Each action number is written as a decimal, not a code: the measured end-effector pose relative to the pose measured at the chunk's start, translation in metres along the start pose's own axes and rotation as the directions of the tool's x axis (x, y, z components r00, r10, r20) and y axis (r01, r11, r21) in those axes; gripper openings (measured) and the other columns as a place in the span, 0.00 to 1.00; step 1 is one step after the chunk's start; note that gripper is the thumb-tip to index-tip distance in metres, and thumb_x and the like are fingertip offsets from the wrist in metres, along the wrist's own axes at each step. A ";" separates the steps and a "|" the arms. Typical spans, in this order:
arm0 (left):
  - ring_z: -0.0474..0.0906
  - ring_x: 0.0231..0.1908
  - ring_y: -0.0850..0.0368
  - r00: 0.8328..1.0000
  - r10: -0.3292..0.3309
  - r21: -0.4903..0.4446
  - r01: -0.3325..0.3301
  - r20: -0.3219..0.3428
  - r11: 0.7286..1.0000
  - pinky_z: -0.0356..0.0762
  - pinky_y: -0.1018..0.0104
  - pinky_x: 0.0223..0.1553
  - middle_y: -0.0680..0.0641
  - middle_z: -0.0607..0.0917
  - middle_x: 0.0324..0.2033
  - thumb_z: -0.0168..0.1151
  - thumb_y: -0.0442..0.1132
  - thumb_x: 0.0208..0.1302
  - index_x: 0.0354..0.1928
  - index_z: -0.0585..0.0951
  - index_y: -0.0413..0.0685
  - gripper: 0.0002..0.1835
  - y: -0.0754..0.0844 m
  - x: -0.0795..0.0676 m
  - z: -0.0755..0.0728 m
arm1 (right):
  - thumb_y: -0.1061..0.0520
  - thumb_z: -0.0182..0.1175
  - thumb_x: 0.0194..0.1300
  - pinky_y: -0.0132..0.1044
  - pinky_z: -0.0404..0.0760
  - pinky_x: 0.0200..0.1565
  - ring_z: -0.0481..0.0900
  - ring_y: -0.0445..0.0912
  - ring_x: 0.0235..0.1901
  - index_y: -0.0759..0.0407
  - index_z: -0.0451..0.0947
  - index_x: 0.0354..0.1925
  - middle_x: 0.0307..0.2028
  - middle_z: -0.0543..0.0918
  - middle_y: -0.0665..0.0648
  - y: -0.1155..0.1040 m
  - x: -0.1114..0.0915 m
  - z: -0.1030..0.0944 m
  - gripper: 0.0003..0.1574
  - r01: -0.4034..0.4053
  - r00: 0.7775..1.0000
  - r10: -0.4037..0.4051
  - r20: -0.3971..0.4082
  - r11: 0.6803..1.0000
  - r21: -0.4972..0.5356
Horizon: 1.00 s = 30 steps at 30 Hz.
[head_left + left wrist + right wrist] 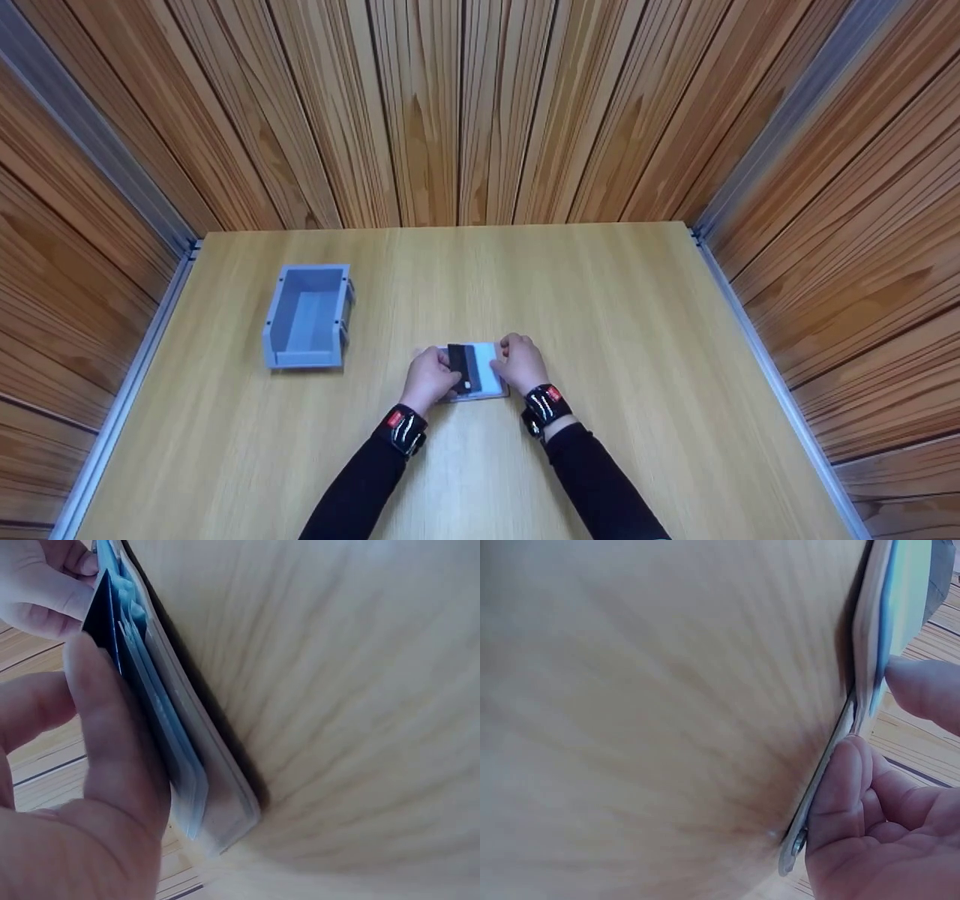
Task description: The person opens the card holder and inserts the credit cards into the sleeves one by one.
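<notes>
A card holder (491, 375) with pale blue, clear sleeves lies opened on the table in front of me. A black card (459, 367) leans over its left part, with a dark grey panel beside it. My left hand (430, 379) pinches the black card, its thumb along the card's face. In the left wrist view, the thin sleeves (161, 727) stand fanned apart behind that card. My right hand (523, 364) holds the card holder's right edge, thumb tip on the sleeve side and curled fingers at the edge. A small metal snap (800, 841) shows on a strap below those fingers.
A grey-blue plastic bin (306, 356) stands on the table (600, 300) at the left, with nothing seen in it. Wood-panelled walls (420, 112) with metal corner rails enclose the table at the back and sides.
</notes>
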State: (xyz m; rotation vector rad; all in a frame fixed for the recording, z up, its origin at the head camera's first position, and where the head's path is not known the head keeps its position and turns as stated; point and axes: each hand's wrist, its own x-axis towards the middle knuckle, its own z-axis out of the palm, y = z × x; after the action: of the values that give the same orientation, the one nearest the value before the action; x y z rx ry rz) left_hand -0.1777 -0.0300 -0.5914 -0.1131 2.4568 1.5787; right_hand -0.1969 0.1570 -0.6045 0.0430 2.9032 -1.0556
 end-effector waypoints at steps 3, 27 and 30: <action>0.77 0.16 0.58 1.000 0.006 0.004 -0.006 0.014 1.000 0.80 0.65 0.19 0.45 0.77 0.25 0.68 0.24 0.52 0.34 0.72 0.35 0.13 0.001 0.001 0.002 | 0.59 0.70 0.57 0.45 0.76 0.43 0.76 0.51 0.37 0.67 0.76 0.45 0.37 0.76 0.58 0.000 0.000 0.000 0.21 0.007 1.000 -0.007 -0.003 1.000 0.001; 0.81 0.19 0.57 0.995 0.095 0.196 -0.099 0.032 0.976 0.79 0.68 0.21 0.46 0.83 0.22 0.69 0.28 0.54 0.32 0.75 0.35 0.10 0.006 0.005 0.017 | 0.61 0.71 0.55 0.47 0.76 0.40 0.75 0.52 0.34 0.68 0.76 0.41 0.32 0.76 0.57 0.002 -0.001 0.000 0.18 0.069 0.996 -0.070 -0.054 0.997 -0.022; 0.81 0.20 0.57 0.994 0.102 0.236 -0.107 0.034 0.966 0.78 0.68 0.21 0.48 0.82 0.22 0.69 0.29 0.55 0.31 0.75 0.37 0.10 0.006 0.007 0.017 | 0.61 0.71 0.54 0.47 0.76 0.40 0.75 0.52 0.34 0.68 0.76 0.41 0.31 0.76 0.56 0.002 -0.001 0.001 0.18 0.081 0.995 -0.082 -0.061 0.997 -0.022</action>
State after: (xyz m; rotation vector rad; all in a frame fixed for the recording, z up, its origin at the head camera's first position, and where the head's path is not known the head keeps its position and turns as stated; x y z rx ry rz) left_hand -0.1827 -0.0114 -0.5944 0.0731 2.6507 1.3010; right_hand -0.1961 0.1583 -0.6064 -0.0446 2.9937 -1.0564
